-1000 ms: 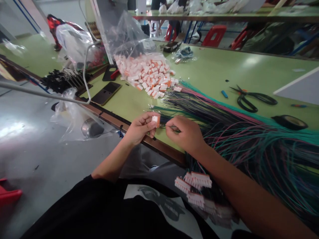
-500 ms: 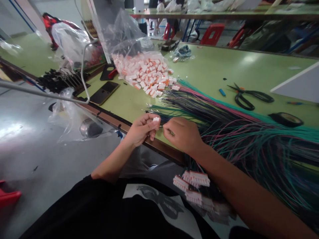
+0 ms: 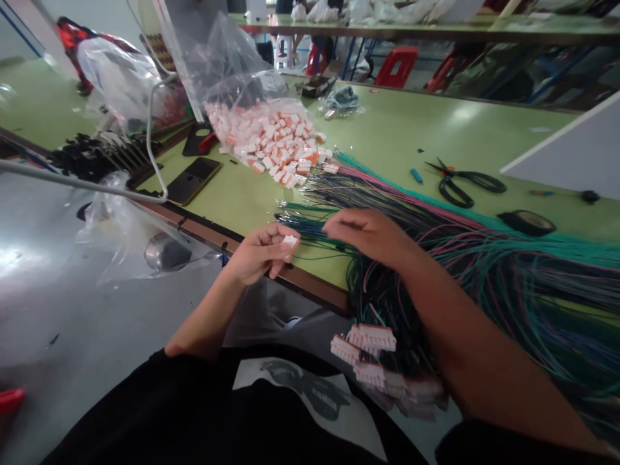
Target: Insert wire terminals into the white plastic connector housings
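Observation:
My left hand (image 3: 261, 253) is closed at the table's front edge, pinching a small white connector housing (image 3: 290, 241) between thumb and fingers. A thin green wire shows just to the right of it. My right hand (image 3: 365, 234) hovers over the wire bundles, its fingers stretched toward the left and slightly blurred; nothing shows in them. Beneath and beyond it lie blue and green wires (image 3: 310, 223) with bare metal terminals at their left ends. Black and pink wires (image 3: 387, 190) run behind them. Finished-looking white connectors (image 3: 372, 339) with wires hang below the table edge, near my right forearm.
A clear bag of white and orange connector housings (image 3: 285, 139) spills onto the green table. Left of it lies a phone (image 3: 196, 181). Black-handled scissors (image 3: 462, 182), a blue cap-like piece (image 3: 416, 175) and black tape (image 3: 527, 222) lie at right. A metal rod (image 3: 155, 142) arches at left.
My right hand has moved away from the left hand, rightward and up over the wires, and its fingers have straightened. The left hand still holds the connector housing. The whole view has shifted slightly.

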Demonstrator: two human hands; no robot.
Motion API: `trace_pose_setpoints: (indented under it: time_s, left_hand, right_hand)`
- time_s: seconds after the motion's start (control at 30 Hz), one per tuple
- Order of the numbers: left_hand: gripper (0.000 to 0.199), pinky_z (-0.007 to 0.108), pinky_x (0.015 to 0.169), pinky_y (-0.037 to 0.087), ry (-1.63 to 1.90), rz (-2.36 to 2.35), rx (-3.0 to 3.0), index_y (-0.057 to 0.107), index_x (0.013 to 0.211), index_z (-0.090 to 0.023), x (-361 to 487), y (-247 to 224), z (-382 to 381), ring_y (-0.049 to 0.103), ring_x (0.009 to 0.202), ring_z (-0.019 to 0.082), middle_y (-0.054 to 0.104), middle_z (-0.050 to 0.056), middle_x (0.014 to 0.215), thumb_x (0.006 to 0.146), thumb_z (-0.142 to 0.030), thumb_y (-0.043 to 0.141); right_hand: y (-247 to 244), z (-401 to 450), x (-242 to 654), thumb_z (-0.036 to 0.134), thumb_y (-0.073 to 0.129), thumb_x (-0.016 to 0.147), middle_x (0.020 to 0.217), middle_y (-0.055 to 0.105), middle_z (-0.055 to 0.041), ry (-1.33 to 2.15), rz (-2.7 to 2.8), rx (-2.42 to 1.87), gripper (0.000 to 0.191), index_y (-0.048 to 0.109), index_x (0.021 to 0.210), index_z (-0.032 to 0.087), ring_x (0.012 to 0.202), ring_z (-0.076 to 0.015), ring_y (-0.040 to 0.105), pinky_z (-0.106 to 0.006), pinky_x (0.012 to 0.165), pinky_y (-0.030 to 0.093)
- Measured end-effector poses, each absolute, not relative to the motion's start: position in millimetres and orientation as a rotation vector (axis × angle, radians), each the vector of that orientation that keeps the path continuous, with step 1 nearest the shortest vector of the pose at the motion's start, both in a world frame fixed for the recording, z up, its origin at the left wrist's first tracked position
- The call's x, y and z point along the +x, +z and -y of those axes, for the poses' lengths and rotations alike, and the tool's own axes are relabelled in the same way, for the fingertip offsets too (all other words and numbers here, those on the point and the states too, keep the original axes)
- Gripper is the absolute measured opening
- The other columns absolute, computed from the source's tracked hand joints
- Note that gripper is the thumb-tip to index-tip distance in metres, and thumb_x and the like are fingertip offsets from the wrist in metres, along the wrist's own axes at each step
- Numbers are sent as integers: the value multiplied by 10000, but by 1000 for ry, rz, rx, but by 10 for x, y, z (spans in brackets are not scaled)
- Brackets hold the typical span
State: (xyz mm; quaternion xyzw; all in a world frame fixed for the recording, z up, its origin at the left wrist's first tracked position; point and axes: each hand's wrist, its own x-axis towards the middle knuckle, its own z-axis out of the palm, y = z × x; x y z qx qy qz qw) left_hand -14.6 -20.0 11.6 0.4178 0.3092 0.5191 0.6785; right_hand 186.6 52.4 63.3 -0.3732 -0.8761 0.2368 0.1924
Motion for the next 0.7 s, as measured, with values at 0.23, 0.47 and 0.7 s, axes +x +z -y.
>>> trace_pose_setpoints:
  time_s: [0.23,0.47,0.7]
  left_hand:
    - [209,151,297,265,1139,-671,986,658,844,-173,-243,89,213,444,311,24,594,-54,530,684,-265,757]
    - [197,156,311,270,1142,-677,954,662,841,-166,-218,88,214,441,312,29,589,-53,529,680,-237,750]
    - [219,170,335,299,1125,-709,977,649,851,-182,-228,70,208,453,334,30,583,-57,541,683,-276,753]
  right_hand:
    - [537,-660,1925,247,548,767,832,712,-47,-4,2818,-1465,156,698,755,205,731,-171,581,-260,523,248]
    - [530,-616,1869,173,528,753,806,700,-58,78,2809,-1521,141,665,727,193,745,-177,587,-260,539,270]
    - [539,-722,1978,166,545,634,579,588,25,479,2480,-1399,74,549,570,204,555,-114,505,-235,543,334]
